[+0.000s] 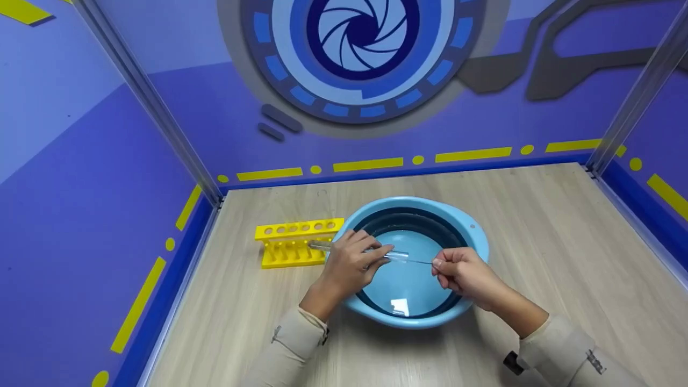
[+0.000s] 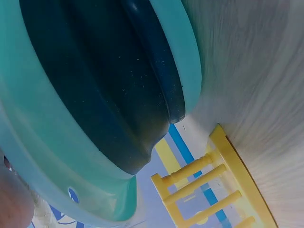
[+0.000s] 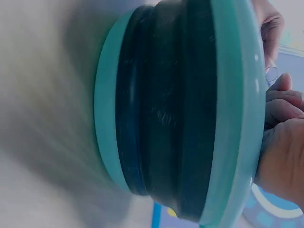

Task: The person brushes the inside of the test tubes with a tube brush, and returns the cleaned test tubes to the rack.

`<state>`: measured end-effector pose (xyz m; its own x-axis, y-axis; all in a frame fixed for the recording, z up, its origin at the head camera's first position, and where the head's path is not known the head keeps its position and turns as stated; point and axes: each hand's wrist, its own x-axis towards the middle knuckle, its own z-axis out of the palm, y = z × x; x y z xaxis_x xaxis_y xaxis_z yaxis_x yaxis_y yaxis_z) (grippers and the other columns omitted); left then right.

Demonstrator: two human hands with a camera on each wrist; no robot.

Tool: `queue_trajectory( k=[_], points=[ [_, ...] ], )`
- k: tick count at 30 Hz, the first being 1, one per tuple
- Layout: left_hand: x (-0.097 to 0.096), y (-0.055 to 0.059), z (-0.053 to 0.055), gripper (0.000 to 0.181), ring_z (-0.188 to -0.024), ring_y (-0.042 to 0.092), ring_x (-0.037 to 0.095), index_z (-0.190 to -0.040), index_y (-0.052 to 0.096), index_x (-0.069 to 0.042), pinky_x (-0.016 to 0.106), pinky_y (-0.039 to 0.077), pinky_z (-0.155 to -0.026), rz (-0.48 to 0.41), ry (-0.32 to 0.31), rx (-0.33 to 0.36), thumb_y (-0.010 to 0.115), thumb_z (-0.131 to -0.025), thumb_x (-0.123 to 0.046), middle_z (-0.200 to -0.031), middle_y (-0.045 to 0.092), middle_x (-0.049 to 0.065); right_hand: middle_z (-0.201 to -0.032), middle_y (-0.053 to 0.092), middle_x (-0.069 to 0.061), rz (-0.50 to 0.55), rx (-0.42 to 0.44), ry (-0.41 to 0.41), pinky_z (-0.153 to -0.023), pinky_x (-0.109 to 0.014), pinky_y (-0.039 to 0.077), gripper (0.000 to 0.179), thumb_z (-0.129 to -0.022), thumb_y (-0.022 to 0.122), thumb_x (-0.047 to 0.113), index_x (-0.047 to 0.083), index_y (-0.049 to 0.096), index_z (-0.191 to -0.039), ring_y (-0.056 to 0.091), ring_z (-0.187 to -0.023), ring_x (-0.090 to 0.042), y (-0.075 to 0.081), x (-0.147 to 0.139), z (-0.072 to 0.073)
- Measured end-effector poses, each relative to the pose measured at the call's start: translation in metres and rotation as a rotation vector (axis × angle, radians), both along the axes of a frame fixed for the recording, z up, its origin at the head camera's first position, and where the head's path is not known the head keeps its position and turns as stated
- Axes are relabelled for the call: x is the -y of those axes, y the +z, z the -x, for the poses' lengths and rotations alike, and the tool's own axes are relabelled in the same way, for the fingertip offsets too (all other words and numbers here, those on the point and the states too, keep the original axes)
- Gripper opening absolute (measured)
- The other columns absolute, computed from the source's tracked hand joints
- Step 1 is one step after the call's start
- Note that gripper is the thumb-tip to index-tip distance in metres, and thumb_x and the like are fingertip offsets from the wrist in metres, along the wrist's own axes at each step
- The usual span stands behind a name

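- Work location: the glass tube (image 1: 398, 256) lies nearly level above the blue basin (image 1: 480, 236), mouth facing right; its closed end extends toward the yellow rack (image 1: 301, 263) on the bench (image 1: 559, 252).
- Left hand (image 1: 350, 262): fingers curled round the tube body, closed on it.
- Right hand (image 1: 466, 274): thumb and fingers pinched together on the outer end of a thin wire handle (image 1: 422, 262); the handle's other end meets the tube mouth.
- Step in hand, as judged: cleaning the tube bore with a brush. A greyish mass shows at the far end of the tube; whether it is bristle cannot be confirmed.
- Next move calls for: left hand firm but not crushing, wire in line with the bore, stroke made along the tube axis.
- Caution: a skewed wire could load the glass lip; keep the mouth above the basin to catch drips.
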<state>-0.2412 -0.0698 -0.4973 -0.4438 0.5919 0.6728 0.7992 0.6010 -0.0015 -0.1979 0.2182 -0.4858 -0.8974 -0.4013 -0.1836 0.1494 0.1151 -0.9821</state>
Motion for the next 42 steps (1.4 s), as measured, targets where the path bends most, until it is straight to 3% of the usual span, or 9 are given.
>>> queue_trajectory(
  k=[5,8,11,18,22,27,36,39,42],
  points=[
    [0.000,-0.001,0.002,0.024,-0.093,0.066,0.013,-0.122,0.082,-0.028,0.027,0.055,-0.085,0.009,0.020,-0.092,0.080,-0.098,-0.031,-0.098,0.078,-0.007,-0.062,0.053,0.007,0.055,0.185,0.050,-0.044,-0.018,0.030,0.030,-0.110,0.047,0.013,0.008,0.065,-0.086,0.037,-0.046,-0.005,0.008,0.001,-0.001],
    [0.001,0.000,0.002,0.025,-0.093,0.066,0.013,-0.121,0.082,-0.028,0.026,0.058,-0.086,0.001,0.035,-0.091,0.081,-0.097,-0.030,-0.098,0.079,-0.007,-0.064,0.055,0.005,-0.008,0.072,0.025,-0.045,-0.018,0.031,0.029,-0.111,0.050,0.016,0.006,0.065,-0.088,0.040,-0.048,-0.006,0.010,0.006,-0.004],
    [0.004,0.006,0.001,0.027,-0.093,0.065,0.013,-0.122,0.082,-0.027,0.025,0.058,-0.085,0.003,0.010,-0.016,0.083,-0.095,-0.029,-0.098,0.078,-0.007,-0.066,0.059,0.004,-0.148,-0.293,-0.026,-0.049,-0.019,0.040,0.025,-0.111,0.055,0.014,0.007,0.066,-0.090,0.050,-0.054,-0.006,0.006,0.011,-0.009],
    [0.014,0.031,-0.005,0.029,-0.083,0.060,0.013,-0.125,0.081,-0.025,0.021,0.049,-0.071,0.103,-0.076,0.281,0.072,-0.102,-0.040,-0.098,0.078,-0.007,-0.070,0.065,-0.002,-0.517,-1.636,-0.127,-0.054,-0.021,0.055,0.024,-0.107,0.053,0.001,0.003,0.070,-0.091,0.058,-0.058,-0.010,-0.007,0.012,0.000],
    [0.016,0.037,-0.008,0.033,-0.079,0.060,0.010,-0.127,0.079,-0.026,0.018,0.045,-0.069,0.141,-0.073,0.437,0.067,-0.105,-0.047,-0.100,0.080,-0.008,-0.069,0.066,-0.006,-0.496,-1.933,-0.128,-0.049,-0.021,0.051,0.031,-0.108,0.050,0.003,-0.001,0.074,-0.088,0.055,-0.053,-0.014,-0.010,0.010,0.010],
    [0.015,0.033,-0.007,0.031,-0.082,0.062,0.011,-0.127,0.080,-0.026,0.019,0.049,-0.071,0.105,-0.054,0.407,0.073,-0.101,-0.042,-0.100,0.080,-0.007,-0.069,0.065,-0.002,-0.405,-1.586,-0.069,-0.054,-0.019,0.053,0.020,-0.103,0.059,-0.002,0.004,0.071,-0.090,0.057,-0.058,-0.010,-0.010,0.010,0.004],
    [0.003,0.015,-0.005,0.025,-0.085,0.065,0.010,-0.121,0.082,-0.027,0.021,0.054,-0.076,0.039,0.043,0.059,0.078,-0.099,-0.037,-0.096,0.080,-0.010,-0.064,0.054,0.003,-0.033,-0.010,0.053,-0.049,-0.019,0.035,0.029,-0.111,0.048,0.013,0.003,0.065,-0.090,0.043,-0.051,-0.008,0.010,0.005,-0.003],
    [0.002,0.015,-0.006,0.024,-0.087,0.064,0.011,-0.121,0.082,-0.028,0.022,0.053,-0.077,0.066,0.050,0.021,0.079,-0.098,-0.035,-0.099,0.080,-0.011,-0.064,0.052,0.004,-0.012,0.096,0.056,-0.048,-0.018,0.031,0.028,-0.110,0.047,0.013,0.006,0.064,-0.088,0.037,-0.049,-0.007,0.013,0.004,-0.003],
    [0.003,0.018,-0.008,0.024,-0.087,0.064,0.011,-0.121,0.082,-0.028,0.023,0.052,-0.076,0.112,0.052,0.062,0.078,-0.099,-0.037,-0.100,0.080,-0.012,-0.065,0.054,0.004,-0.159,-0.194,-0.001,-0.051,-0.020,0.039,0.025,-0.111,0.053,0.012,0.005,0.066,-0.091,0.046,-0.053,-0.006,0.007,0.010,-0.009]
  ],
)
